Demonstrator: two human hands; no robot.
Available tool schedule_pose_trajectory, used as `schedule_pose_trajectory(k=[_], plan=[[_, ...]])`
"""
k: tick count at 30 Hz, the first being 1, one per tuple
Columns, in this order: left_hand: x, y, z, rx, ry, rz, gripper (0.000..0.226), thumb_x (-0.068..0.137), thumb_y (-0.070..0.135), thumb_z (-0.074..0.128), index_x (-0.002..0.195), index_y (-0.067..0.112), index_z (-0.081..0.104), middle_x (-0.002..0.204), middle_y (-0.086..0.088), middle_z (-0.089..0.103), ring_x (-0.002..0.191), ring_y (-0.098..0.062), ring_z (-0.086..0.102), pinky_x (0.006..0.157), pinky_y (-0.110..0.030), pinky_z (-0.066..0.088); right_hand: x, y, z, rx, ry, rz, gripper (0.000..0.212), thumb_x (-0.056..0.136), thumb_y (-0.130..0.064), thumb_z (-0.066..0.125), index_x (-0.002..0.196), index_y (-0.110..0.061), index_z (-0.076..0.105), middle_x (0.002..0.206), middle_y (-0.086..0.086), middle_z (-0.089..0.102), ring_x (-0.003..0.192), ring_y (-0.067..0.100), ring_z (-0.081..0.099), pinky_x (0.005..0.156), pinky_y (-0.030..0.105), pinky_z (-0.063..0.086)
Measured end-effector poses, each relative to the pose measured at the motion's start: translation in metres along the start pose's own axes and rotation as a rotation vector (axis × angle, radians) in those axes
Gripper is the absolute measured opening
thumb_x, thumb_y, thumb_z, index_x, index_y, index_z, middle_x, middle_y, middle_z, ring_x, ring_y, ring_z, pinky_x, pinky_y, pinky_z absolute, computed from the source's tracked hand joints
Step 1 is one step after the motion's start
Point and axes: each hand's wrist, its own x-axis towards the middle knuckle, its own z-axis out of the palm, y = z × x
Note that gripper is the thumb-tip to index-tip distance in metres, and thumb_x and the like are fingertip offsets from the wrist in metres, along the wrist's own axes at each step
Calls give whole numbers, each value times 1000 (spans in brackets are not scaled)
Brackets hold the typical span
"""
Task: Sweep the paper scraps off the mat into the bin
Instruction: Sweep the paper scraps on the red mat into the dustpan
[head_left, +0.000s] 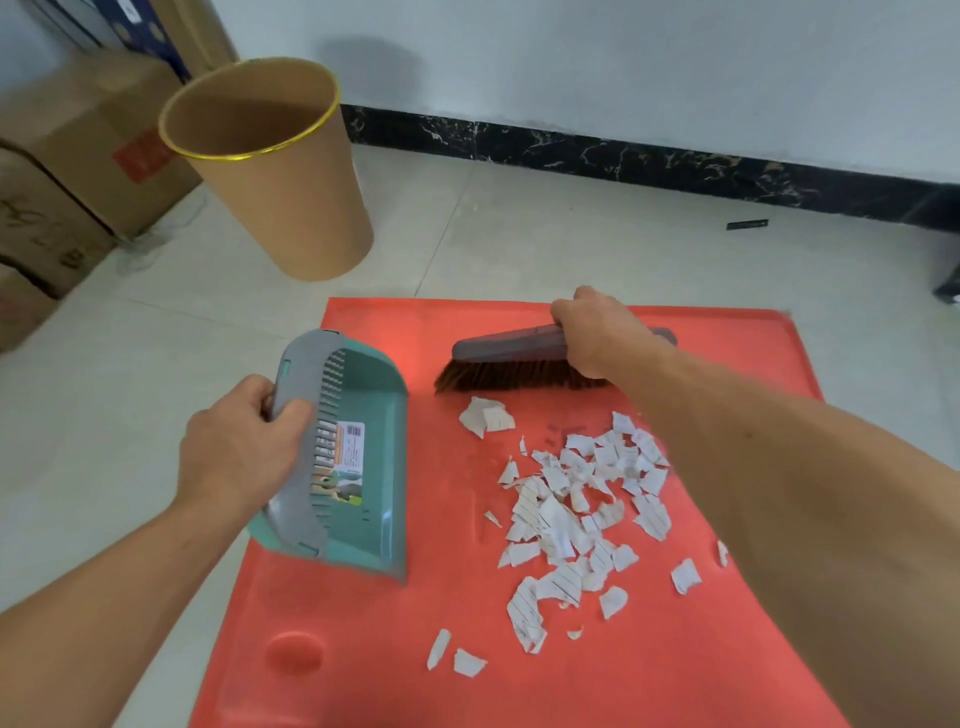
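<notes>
A red mat (363, 649) lies on the tiled floor. Several torn paper scraps (576, 509) are heaped on its middle and right. My left hand (234, 447) grips the grey handle edge of a teal dustpan (358, 467), which rests at the mat's left side with its mouth toward the scraps. My right hand (597, 332) holds a grey hand brush (509, 364) with brown bristles, set down on the mat just beyond the scraps. A tan bin (291, 197) with a gold rim stands on the floor beyond the mat's far left corner, open and showing nothing inside.
Cardboard boxes (78, 171) are stacked at the left against the wall. A black marble skirting (623, 156) runs along the far wall. A small dark object (747, 224) lies on the floor to the far right.
</notes>
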Motion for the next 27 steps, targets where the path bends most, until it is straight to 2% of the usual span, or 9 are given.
schedule_pose_trajectory(k=[6,11,14,17,22,25,27], plan=[[-3,7,0,18,-2,15,33,69,43,43,68,10,46,60,-5,54,60,-23,47,52,-35,29,-6,-15,-8,-4,86,32,38,85,2,56,120,-13,51,113,13,44,106,35,48,84,52,49],[-6,8,3,11,-2,21,29,79,38,51,70,10,48,63,-5,55,63,-26,49,52,-34,30,-30,-23,15,25,-52,50,40,84,4,56,120,-14,54,116,14,46,107,37,54,81,46,50],[-10,13,3,21,-7,23,33,71,44,43,72,11,49,65,-4,56,68,-31,50,58,-36,31,-52,-24,23,21,-93,12,36,88,3,51,118,-16,53,109,12,45,104,35,54,78,46,51],[-16,21,2,19,-32,29,26,79,40,50,74,14,51,68,-3,56,72,-32,49,62,-35,31,-75,-27,27,21,-147,-13,36,90,3,49,120,-16,52,105,10,44,105,34,53,79,45,51],[-27,34,1,22,-25,48,21,86,33,55,77,14,52,68,-3,52,75,-33,48,65,-34,33,-112,-25,26,80,-46,32,40,86,1,53,121,-17,50,109,10,47,104,32,52,80,49,50],[-33,34,-3,6,-5,83,28,82,39,50,73,13,49,68,-7,53,74,-34,48,66,-35,33,-131,-14,23,145,47,113,40,84,-4,56,120,-19,47,107,7,44,103,29,49,84,51,49],[-34,34,-5,-8,4,93,32,76,43,45,71,11,47,67,-9,53,74,-34,47,66,-36,33,-143,-1,22,252,102,196,35,85,-7,55,117,-16,45,107,8,43,100,30,51,80,49,51]])
